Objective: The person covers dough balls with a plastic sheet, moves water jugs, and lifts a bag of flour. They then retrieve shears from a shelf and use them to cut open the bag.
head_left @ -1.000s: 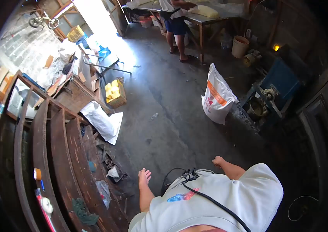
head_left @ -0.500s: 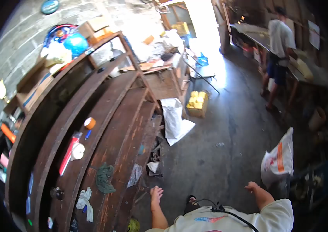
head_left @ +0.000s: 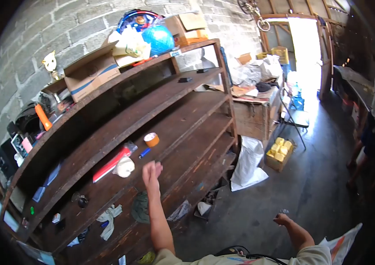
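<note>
In the head view, the left hand [head_left: 151, 172] is raised in front of a dark wooden shelf unit [head_left: 183, 95] with its fingers loosely spread and nothing held. The things nearest to it lie on one shelf board: one roll of brown packing tape [head_left: 151, 139], one small blue marker [head_left: 144, 153], one long red packet in clear wrap [head_left: 111, 164] and one whitish bundle [head_left: 124, 167], all just beyond the fingertips and untouched. The right hand [head_left: 281, 218] hangs low over the concrete floor [head_left: 311, 185], curled loosely and empty.

On the top shelf sit one blue globe [head_left: 158, 39] and two cardboard boxes [head_left: 91, 73]; no writing on them can be read. One green rag [head_left: 140, 207] lies on a lower board. One white sack [head_left: 248, 163] leans by the shelf's end, beside one crate of yellow blocks [head_left: 280, 149].
</note>
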### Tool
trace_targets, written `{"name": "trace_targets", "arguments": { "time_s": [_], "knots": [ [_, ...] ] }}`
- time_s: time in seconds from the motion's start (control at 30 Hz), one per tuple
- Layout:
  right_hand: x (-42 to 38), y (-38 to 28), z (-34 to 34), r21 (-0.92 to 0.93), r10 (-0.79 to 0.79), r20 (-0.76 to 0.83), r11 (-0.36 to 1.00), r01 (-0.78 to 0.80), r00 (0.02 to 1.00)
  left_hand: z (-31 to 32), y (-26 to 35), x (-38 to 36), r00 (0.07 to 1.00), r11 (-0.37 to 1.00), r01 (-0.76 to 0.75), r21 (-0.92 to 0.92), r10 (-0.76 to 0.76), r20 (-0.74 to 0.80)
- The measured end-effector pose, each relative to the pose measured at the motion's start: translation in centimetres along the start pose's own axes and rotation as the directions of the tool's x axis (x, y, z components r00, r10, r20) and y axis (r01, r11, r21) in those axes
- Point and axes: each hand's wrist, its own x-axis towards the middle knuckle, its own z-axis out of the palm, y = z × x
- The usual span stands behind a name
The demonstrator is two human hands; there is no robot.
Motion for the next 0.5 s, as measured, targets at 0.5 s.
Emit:
{"name": "trace_targets", "arguments": {
  "time_s": [0.5],
  "knots": [
    [15.7,-12.6,-6.0,-0.235,-0.536,-0.136,0.835,0.498,0.833,17.3,10.6,32.8,0.667,-0.259,-0.305,0.916,0.628,0.400]
  ]
}}
